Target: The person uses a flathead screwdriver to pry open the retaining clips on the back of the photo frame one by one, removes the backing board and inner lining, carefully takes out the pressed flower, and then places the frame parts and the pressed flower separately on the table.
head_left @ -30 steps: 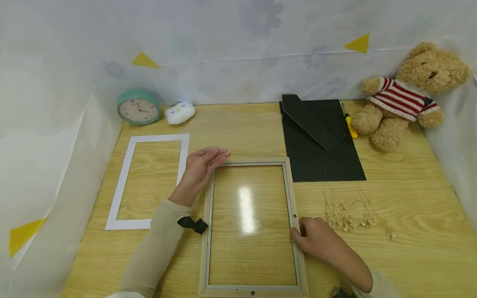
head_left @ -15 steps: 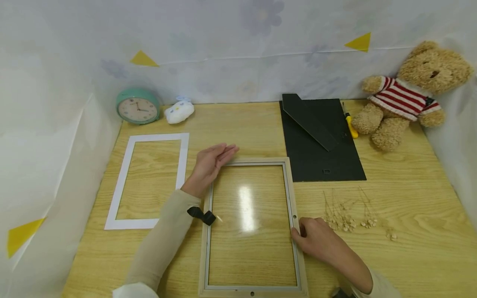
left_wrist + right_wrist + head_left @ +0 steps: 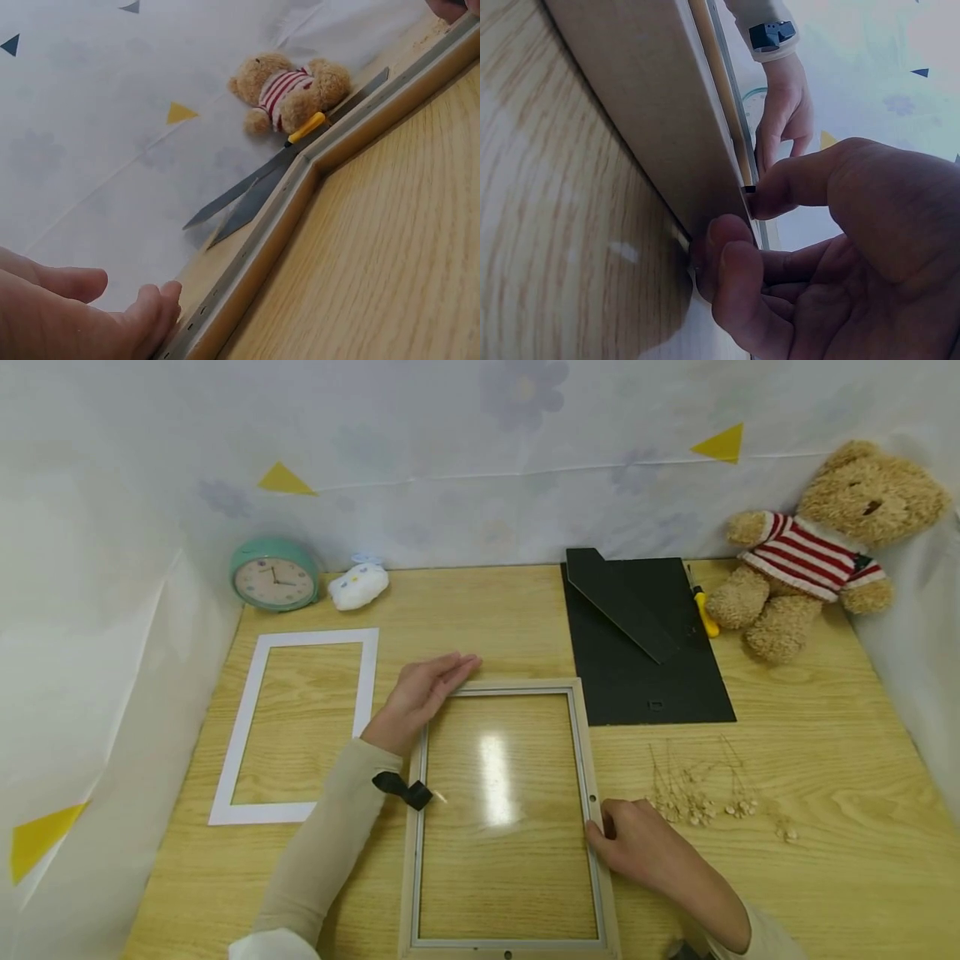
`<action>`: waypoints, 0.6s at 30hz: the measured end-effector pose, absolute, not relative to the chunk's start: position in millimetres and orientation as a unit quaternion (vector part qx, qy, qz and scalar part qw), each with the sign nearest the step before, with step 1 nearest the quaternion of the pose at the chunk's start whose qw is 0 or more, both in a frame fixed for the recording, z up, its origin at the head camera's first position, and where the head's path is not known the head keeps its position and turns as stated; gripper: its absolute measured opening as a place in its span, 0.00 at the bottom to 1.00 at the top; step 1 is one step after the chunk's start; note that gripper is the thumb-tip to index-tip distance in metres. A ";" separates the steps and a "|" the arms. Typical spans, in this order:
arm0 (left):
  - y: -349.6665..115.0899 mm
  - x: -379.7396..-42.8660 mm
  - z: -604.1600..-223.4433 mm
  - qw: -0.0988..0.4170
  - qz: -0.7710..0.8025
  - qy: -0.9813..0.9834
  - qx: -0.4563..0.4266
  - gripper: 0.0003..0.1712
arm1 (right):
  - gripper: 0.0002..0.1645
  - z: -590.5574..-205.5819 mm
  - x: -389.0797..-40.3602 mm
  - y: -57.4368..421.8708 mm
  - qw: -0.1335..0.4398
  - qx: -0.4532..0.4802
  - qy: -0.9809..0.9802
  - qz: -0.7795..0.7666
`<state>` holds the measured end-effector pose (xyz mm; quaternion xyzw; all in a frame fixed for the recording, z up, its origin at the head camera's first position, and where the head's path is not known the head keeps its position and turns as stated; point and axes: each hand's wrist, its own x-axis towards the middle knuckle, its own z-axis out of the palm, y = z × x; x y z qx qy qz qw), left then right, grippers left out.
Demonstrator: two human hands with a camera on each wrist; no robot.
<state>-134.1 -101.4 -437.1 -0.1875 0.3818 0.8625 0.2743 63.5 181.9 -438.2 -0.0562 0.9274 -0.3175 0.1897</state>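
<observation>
A light wooden picture frame point(image 3: 587, 752) with a clear pane lies back side up at the front middle of the table. My left hand point(image 3: 412, 702) rests at its far left corner, with fingers fairly straight along the far edge; the left wrist view shows the fingertips point(image 3: 166, 300) beside the frame's rail. At the right rail, my right hand point(image 3: 648, 843) grips the frame. In the right wrist view, its thumb point(image 3: 787, 184) lies on the upper edge and its curled fingers point(image 3: 739, 281) press the outer side.
To the left lies a white mat border point(image 3: 247, 727). A black backing board point(image 3: 637, 685) with its stand is at back right, beside a yellow-handled screwdriver point(image 3: 705, 610) and a teddy bear point(image 3: 810, 560). Dried flowers point(image 3: 697, 806) lie right. A clock point(image 3: 275, 575) and small plush point(image 3: 360, 585) stand behind.
My left hand has moved a little right along the frame's far left corner, then stayed there. The right hand and the frame have stayed in place.
</observation>
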 end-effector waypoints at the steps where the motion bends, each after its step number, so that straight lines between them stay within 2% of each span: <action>1: -102.3 -133.5 -436.1 0.281 0.862 0.379 -0.186 0.27 | 0.24 -437.9 63.3 181.6 0.191 -0.055 0.927 -0.317; 10: -105.3 -134.0 -426.8 0.328 0.877 0.297 -0.186 0.41 | 0.23 -436.8 62.8 181.4 0.197 -0.052 0.927 -0.316; 18: -106.5 -136.0 -426.3 0.339 0.884 0.258 -0.191 0.45 | 0.23 -437.8 61.8 181.3 0.205 -0.049 0.926 -0.313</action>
